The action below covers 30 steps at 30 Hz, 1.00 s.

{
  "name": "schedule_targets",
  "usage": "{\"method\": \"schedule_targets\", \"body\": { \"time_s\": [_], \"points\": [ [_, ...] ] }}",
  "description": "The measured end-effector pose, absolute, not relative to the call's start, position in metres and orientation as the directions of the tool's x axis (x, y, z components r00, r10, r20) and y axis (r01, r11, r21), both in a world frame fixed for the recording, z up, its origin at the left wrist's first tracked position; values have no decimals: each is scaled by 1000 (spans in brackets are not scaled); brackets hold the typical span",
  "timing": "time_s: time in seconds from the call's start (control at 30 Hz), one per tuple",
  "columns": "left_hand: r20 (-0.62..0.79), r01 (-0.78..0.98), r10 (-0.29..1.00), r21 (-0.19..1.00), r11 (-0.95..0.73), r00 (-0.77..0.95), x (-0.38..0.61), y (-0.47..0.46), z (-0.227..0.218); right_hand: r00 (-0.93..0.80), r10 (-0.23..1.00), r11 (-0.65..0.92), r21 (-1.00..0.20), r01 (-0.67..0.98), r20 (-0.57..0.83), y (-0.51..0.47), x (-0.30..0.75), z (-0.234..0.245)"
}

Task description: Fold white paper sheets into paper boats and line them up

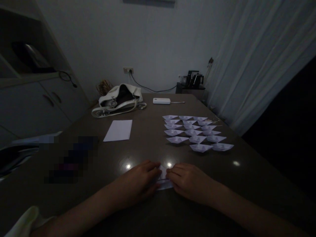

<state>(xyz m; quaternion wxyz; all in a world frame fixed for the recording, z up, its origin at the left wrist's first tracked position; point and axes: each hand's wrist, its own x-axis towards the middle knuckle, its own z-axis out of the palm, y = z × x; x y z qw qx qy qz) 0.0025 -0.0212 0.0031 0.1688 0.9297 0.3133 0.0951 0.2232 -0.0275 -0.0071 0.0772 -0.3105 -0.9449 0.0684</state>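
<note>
A partly folded piece of white paper [165, 185] lies on the table near its front edge, between my two hands. My left hand [142, 180] has its fingers closed on the paper's left side. From the right, my right hand [187, 181] presses bent fingertips onto the other side. Both hands hide much of the paper, so its full shape does not show. Beyond my right hand stand several folded paper boats [193, 132] in rough rows. A stack of white paper sheets [118, 130] lies flat on the left, beyond my left hand.
A white handbag [120, 98] sits at the table's far left. Near the far edge lies a white power bank [161, 101] with a short cable. A blurred-out dark patch [74, 158] covers something at left. Curtains [247, 65] hang on the right.
</note>
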Motion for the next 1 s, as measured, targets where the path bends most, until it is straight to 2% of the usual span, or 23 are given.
{"method": "schedule_targets", "body": {
  "time_s": [0.07, 0.13, 0.2, 0.27, 0.4, 0.53, 0.67, 0.8, 0.9, 1.0],
  "points": [
    [92, 553, 614, 346, -758, 784, 5, -23, 2, -787, 603, 798, -80, 597, 133, -30, 219, -15],
    [108, 554, 608, 313, -772, 786, 7, -24, -1, -775, 611, 790, -64, 609, 162, -31, 217, -21],
    [114, 564, 613, 289, -774, 782, 8, -24, -4, -738, 652, 758, -130, 639, 173, -30, 215, -22],
    [102, 586, 637, 306, -751, 764, 8, -23, -6, -683, 712, 699, -251, 670, 162, -27, 214, -20],
    [67, 592, 684, 445, -672, 726, 6, -14, -6, -602, 788, 586, -463, 665, 132, -21, 212, -14],
    [31, 597, 744, 574, -560, 668, 6, -5, -9, -561, 821, 521, -537, 663, 104, -15, 211, -16],
    [62, 581, 768, 616, -532, 638, 5, -3, -17, -536, 834, 501, -578, 643, 127, -13, 211, -19],
    [91, 602, 762, 558, -572, 641, 5, -8, -19, -581, 793, 585, -491, 646, 181, -13, 211, -19],
    [133, 590, 713, 469, -657, 688, 4, -11, -14, -694, 678, 729, -348, 590, 243, -14, 214, -24],
    [100, 565, 630, 352, -746, 770, 3, -17, -7, -770, 566, 824, -235, 516, 295, -16, 222, -30]
  ]
}}
